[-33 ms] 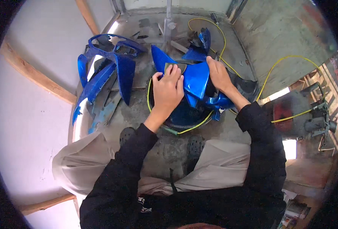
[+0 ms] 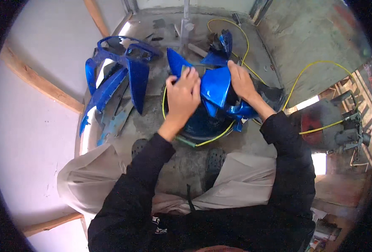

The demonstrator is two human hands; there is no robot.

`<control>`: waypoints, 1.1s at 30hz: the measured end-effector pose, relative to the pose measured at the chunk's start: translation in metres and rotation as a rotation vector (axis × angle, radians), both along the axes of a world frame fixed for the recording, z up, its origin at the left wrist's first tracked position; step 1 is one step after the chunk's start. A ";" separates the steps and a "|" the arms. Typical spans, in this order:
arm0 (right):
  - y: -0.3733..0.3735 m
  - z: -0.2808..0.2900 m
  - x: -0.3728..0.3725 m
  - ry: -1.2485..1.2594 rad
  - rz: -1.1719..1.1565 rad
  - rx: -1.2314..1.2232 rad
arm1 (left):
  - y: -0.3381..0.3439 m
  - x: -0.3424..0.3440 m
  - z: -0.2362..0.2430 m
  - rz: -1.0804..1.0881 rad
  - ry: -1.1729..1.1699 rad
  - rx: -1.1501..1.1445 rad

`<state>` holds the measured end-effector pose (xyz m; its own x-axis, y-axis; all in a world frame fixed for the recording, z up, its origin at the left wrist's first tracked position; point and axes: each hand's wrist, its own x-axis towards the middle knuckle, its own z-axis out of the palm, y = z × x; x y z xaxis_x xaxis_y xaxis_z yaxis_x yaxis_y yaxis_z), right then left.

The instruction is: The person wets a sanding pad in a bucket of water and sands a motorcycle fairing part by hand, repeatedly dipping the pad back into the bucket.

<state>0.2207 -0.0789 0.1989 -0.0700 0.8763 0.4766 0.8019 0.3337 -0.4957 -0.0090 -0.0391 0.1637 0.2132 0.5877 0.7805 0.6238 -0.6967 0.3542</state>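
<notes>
A glossy blue motorcycle fairing panel [image 2: 216, 86] lies tilted over a dark round tub [image 2: 200, 129]. My left hand [image 2: 183, 91] rests on the panel's left part, fingers bent over a small olive-grey piece of sandpaper [image 2: 184, 71]. Only a sliver of that sheet shows; the fingers cover the rest. On the opposite side, my right hand [image 2: 241, 83] grips the panel's upper right edge, with its thumb side along the rim. Its fingertips are partly hidden behind the panel.
A larger blue fairing frame [image 2: 137, 84] stands on the concrete floor at left. Another blue and black part [image 2: 219, 52] lies beyond the panel. A yellow hose [image 2: 248, 40] loops round the tub and toward a grimy tank machine [image 2: 320, 126] at right. A metal post [image 2: 186, 27] rises behind.
My left hand has slid slightly left and away from me over the panel, and less of the sandpaper shows. My right hand keeps its hold, almost unmoved.
</notes>
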 end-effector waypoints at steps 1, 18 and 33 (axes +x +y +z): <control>-0.003 -0.001 0.004 -0.036 -0.001 0.041 | -0.005 0.001 -0.004 -0.010 -0.029 0.068; 0.005 0.010 -0.027 0.032 0.023 -0.016 | 0.074 -0.035 -0.002 0.217 0.014 -0.210; 0.009 0.009 -0.022 0.120 -0.026 -0.121 | 0.056 -0.028 -0.008 0.214 -0.017 -0.166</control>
